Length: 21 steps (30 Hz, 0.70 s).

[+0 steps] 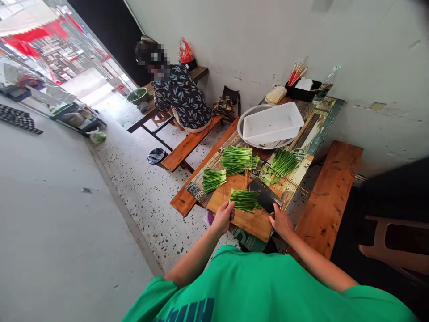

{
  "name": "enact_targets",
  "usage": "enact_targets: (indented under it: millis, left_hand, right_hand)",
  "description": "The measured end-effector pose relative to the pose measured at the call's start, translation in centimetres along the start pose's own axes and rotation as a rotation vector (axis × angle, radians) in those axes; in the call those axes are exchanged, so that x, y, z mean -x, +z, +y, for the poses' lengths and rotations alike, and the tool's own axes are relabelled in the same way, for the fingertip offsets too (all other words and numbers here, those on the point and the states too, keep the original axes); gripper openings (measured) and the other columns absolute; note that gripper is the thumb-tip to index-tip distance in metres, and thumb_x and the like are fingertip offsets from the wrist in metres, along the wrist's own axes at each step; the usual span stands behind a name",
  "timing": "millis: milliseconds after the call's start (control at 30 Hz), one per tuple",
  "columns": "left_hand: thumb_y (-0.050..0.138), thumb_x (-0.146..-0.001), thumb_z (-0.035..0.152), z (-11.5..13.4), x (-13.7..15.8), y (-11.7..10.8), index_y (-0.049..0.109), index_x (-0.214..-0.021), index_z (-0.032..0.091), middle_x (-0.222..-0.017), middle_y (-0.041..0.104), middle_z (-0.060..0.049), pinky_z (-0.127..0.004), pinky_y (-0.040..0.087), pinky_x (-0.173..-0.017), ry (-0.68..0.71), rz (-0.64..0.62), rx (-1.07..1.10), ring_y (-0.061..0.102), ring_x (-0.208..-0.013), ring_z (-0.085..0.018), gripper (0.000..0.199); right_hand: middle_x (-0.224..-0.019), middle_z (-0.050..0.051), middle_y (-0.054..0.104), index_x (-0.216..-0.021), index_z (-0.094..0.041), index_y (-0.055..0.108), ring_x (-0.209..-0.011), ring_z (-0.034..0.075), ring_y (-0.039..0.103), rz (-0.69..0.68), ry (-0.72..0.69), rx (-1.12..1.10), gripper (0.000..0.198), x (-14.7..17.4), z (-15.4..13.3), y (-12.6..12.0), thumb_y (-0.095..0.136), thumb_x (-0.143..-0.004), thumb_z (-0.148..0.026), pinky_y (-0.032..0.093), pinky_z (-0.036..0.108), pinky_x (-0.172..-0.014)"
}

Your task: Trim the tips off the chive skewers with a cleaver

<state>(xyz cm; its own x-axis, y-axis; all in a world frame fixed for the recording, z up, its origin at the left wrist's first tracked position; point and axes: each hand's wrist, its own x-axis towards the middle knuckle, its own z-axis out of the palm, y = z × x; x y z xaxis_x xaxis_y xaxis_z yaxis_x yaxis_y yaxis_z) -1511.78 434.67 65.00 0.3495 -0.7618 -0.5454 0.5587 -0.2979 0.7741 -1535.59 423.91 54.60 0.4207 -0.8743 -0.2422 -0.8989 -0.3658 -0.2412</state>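
My left hand is closed in a pinch on a thin skewer, just left of a trimmed bundle of green chives. That bundle lies on a wooden cutting board. On the board's right side is a dark cleaver, and my right hand has its fingers closed at the cleaver's near end; its handle is mostly hidden. Several wooden skewers lie behind the bundle. More chives lie beyond: a small bundle at left, a larger pile behind, and loose chives at right.
A white plastic tub rests on a round metal basin at the table's back. Scissors, a black box and a bottle are also there. Benches flank the table. Another person sits at a farther table.
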Motion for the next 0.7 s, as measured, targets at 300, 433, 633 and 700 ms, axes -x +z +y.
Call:
enact_targets:
  millis: [300,433,633,700]
  left_hand:
    - [0.061,-0.083,0.038,1.5,-4.8,9.6,0.07,-0.089,0.023,-0.086,0.066,-0.004,-0.03,0.044,-0.081,0.634,0.085,-0.646,0.058,-0.086,-0.019,0.018]
    - [0.064,-0.082,0.044,1.3,-7.3,14.5,0.066,-0.08,0.02,-0.068,0.059,0.0,-0.026,0.042,-0.067,0.472,0.04,-0.44,0.054,-0.069,-0.015,0.024]
    - [0.077,-0.072,0.044,1.0,-10.6,20.9,0.047,-0.07,0.02,-0.058,0.042,0.007,-0.02,0.031,-0.051,0.033,-0.051,0.285,0.039,-0.052,-0.007,0.039]
    - [0.077,-0.074,0.039,1.0,-11.7,22.3,0.047,-0.071,0.019,-0.059,0.045,0.006,-0.02,0.034,-0.051,-0.1,-0.087,0.435,0.042,-0.052,-0.007,0.036]
  right_hand:
    - [-0.093,0.011,0.073,-0.104,-0.016,0.069,-0.086,0.022,0.067,-0.098,-0.033,-0.552,0.039,-2.1,1.1,-5.5,0.049,-0.087,-0.045,0.052,0.037,-0.08]
    - [-0.103,0.01,0.073,-0.106,-0.019,0.069,-0.095,0.023,0.067,-0.204,-0.075,-0.983,0.048,-2.9,0.8,-7.7,0.059,-0.078,-0.057,0.054,0.038,-0.082]
    - [-0.083,0.005,0.071,-0.1,-0.018,0.064,-0.073,0.017,0.066,-0.232,-0.04,-1.274,0.055,-3.0,-0.1,-8.0,0.051,-0.08,-0.068,0.053,0.032,-0.067]
    - [-0.065,0.0,0.064,-0.099,-0.018,0.063,-0.054,0.013,0.057,-0.123,0.05,-1.242,0.055,-3.4,1.3,-8.0,0.046,-0.083,-0.067,0.048,0.027,-0.054]
